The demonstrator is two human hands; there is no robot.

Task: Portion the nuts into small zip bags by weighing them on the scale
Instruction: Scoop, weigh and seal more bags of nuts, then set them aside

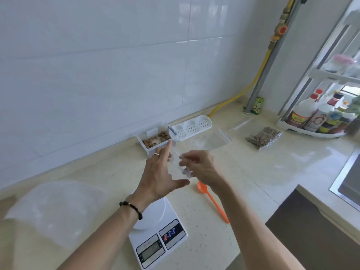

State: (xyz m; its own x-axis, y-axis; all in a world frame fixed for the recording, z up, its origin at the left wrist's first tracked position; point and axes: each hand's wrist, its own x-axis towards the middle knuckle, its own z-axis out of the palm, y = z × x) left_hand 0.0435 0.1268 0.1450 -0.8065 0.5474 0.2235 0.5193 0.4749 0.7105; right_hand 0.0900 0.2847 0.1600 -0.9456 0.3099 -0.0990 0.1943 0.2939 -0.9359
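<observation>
White wall tiles stand behind the pale tabletop (243, 172), where the scale (155, 236) sits near and the box of nuts (153, 141) waits by the wall. Above the scale, the right hand (200, 168) has a clenched grip pinching an empty clear zip bag (204, 143), while the left hand (157, 176) reaches with straight, released fingers. That thin bag might slip or stay stuck shut, and nuts could spill.

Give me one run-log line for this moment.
right hand: pinches empty zip bag | left hand: open | scale: bare | spoon: idle
</observation>
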